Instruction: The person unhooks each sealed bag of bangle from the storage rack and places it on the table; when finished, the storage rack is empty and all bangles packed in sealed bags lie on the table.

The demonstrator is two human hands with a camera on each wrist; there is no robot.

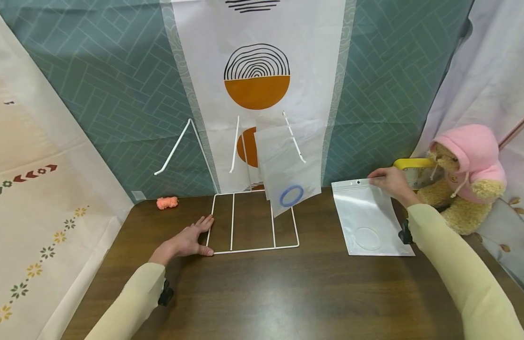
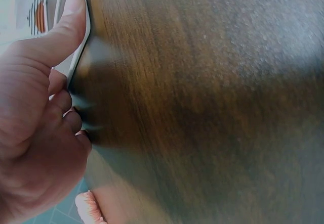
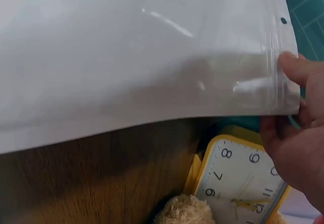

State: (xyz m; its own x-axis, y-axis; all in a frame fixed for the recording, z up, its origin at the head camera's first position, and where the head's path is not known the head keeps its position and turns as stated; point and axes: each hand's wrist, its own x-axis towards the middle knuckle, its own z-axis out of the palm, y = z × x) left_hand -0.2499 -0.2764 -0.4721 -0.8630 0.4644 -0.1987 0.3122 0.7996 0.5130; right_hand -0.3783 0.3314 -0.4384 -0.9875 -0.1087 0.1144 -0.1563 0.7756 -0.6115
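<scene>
My left hand rests at the near left corner of a white wire rack, fingers spread along its left side. In the left wrist view, the thumb lies on the wire. From one of the rack's upper prongs hangs a translucent pouch with a blue ring. To the right, my right hand pinches the top right corner of a white zip pouch, which has a hang hole and shows a round outline. Thumb and fingers grip its zip edge in the right wrist view.
An orange bundle of cord lies at the table's back left. A yellow clock and a teddy bear in a pink hoodie stand at the right. Patterned cloth hangs behind the wooden table.
</scene>
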